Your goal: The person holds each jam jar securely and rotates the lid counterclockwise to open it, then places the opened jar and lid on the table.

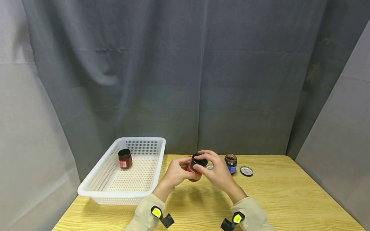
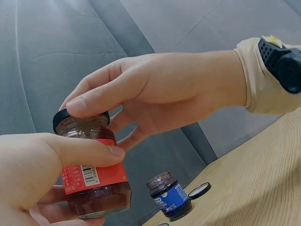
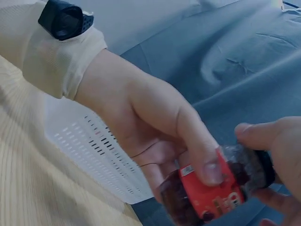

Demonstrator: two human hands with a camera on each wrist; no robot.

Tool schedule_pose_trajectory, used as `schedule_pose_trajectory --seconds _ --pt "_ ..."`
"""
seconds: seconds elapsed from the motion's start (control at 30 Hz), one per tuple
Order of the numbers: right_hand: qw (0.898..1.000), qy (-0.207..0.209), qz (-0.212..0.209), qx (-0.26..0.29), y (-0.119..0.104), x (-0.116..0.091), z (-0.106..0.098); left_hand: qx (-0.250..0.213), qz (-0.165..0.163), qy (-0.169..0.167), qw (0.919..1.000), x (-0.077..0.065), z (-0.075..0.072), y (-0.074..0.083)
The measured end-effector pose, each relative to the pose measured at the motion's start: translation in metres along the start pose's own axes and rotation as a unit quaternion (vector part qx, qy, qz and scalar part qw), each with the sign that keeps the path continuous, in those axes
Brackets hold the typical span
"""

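Above the table, my left hand (image 1: 174, 173) grips a glass jar with a red label (image 2: 96, 176), its thumb lying across the label. The jar holds dark red contents and leans a little in the head view. My right hand (image 1: 217, 169) holds the jar's black lid (image 2: 60, 120) from above, with the thumb on one side and fingers on the other. In the left wrist view the lid sits at the jar's mouth. The left fingers behind the jar are partly hidden.
A white plastic basket (image 1: 160, 160) stands at left, with a black-lidded jar (image 1: 125, 159) inside. Right of my hands is a lidless blue-labelled jar (image 1: 231, 164), beside a lid (image 1: 246, 171) on the wooden table (image 1: 283, 192). Another lid (image 1: 209, 166) is partly behind my right hand.
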State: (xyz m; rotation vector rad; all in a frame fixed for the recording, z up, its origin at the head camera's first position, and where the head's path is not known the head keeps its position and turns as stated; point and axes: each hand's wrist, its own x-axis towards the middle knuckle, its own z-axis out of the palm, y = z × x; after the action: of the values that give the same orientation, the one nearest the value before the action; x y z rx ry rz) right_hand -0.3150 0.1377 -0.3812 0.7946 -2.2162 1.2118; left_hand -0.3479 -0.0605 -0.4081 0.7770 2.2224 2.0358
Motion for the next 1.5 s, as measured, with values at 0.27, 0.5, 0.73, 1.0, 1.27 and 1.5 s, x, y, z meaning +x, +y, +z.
schedule_pose_trajectory --seconds 0.27,0.5,0.73,1.0,1.27,1.5 --pt "0.999 -0.028 0.009 0.04 0.002 0.0 -0.003 0.018 -0.005 0.011 0.9998 0.002 -0.001 -0.005" --pt "0.991 -0.06 0.045 0.108 0.007 0.001 -0.005 0.015 0.002 0.007 0.9999 0.002 -0.003 -0.007" --pt "0.984 -0.058 0.057 0.156 0.01 0.002 -0.009 0.018 -0.007 0.011 0.9997 0.001 -0.004 -0.008" --pt "0.976 -0.043 0.088 0.195 0.013 0.001 -0.016 0.003 -0.015 0.022 0.9996 0.001 -0.005 -0.007" --pt "0.971 -0.036 0.098 0.217 0.016 0.001 -0.018 -0.025 -0.024 0.026 0.9991 0.002 -0.007 -0.008" --pt "0.962 -0.033 0.074 0.26 0.02 0.0 -0.02 -0.04 -0.03 0.026 0.9984 0.002 -0.006 -0.009"
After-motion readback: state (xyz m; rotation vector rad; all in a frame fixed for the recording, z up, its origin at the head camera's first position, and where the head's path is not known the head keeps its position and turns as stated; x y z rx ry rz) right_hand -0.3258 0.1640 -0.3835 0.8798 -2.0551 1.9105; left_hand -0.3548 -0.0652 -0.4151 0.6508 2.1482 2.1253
